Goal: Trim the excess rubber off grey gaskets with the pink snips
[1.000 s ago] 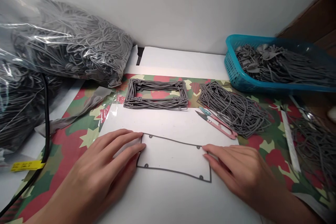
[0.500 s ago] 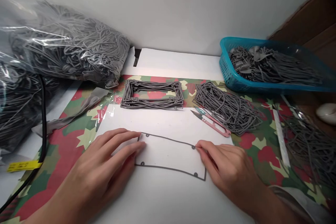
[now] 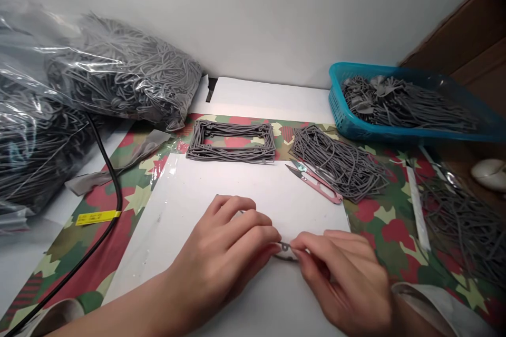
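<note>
A thin grey rubber gasket (image 3: 285, 247) with a small round eyelet shows between my two hands; most of it is hidden under them. My left hand (image 3: 233, 247) has its fingers bent and pinches the gasket just left of the eyelet. On the other side, the thumb and forefinger of my right hand (image 3: 340, 268) pinch it close to the eyelet. Beyond them lies a neat rectangular stack of gaskets (image 3: 231, 157). To its right is a tangled heap of gaskets (image 3: 340, 163), with pink-handled thread snips (image 3: 316, 181) along its near edge.
A white sheet (image 3: 158, 231) lies under my hands on a camouflage-patterned cloth (image 3: 134, 195). Clear bags of grey strands (image 3: 130, 68) fill the left, near a black cable (image 3: 117, 184). A blue basket (image 3: 336, 100) stands back right; loose grey strips (image 3: 462, 226) lie right.
My left hand has moved right, close to my right hand. The gasket, spread flat as a rectangle before, is now mostly covered, with only a short part showing between the fingertips.
</note>
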{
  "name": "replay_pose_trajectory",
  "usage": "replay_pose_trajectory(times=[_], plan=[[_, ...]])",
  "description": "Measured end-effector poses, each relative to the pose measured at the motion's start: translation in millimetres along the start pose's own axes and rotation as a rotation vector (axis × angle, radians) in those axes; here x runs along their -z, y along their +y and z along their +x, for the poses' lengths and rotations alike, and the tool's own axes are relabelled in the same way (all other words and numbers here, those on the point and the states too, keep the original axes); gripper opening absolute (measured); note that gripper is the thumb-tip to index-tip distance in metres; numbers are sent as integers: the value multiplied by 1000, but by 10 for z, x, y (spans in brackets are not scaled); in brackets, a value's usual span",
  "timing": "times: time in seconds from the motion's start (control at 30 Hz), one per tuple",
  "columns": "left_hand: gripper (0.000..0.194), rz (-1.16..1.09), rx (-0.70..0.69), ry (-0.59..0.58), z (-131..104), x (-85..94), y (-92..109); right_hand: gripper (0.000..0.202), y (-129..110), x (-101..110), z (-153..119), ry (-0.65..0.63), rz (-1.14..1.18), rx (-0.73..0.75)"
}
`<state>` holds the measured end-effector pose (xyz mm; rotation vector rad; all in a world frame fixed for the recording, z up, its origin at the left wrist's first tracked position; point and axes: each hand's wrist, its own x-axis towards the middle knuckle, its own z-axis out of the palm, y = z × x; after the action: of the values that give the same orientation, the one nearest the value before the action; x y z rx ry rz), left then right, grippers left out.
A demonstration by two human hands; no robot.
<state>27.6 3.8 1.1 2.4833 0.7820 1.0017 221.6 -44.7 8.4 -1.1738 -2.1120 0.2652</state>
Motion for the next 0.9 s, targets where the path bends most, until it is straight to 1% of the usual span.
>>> replay_pose_trajectory(times=[0.1,0.3,0.43,0.5,0.6,0.67,0.7,0.73,0.8,0.9], plan=[[14,-34,7,7,-37,2,-14,11,-1,3,-18,-3,7,3],[16,-63,-26,-10,-68,11,-16,12,-23,-13,-33,-8,16,-8],[15,-75,-1,-2,-67,23,5,11,-38,-40,-43,-15,30,-4],[15,-103,25,-13,-65,36,13,11,-34,-37,-38,2,3,5],[16,-144,80,-43,-64,60,17,9,22,11,-2,108,-152,-26],[17,-165,106,-60,-66,72,15,9,102,58,31,174,-326,-67],[17,-175,114,-64,-68,76,14,7,152,78,45,178,-415,-90],[17,-186,117,-63,-69,79,13,5,204,94,56,155,-493,-116],[17,-198,120,-61,-73,83,11,9,300,109,65,72,-614,-174],[17,-192,124,-70,-75,84,8,14,387,99,51,-30,-714,-233]])
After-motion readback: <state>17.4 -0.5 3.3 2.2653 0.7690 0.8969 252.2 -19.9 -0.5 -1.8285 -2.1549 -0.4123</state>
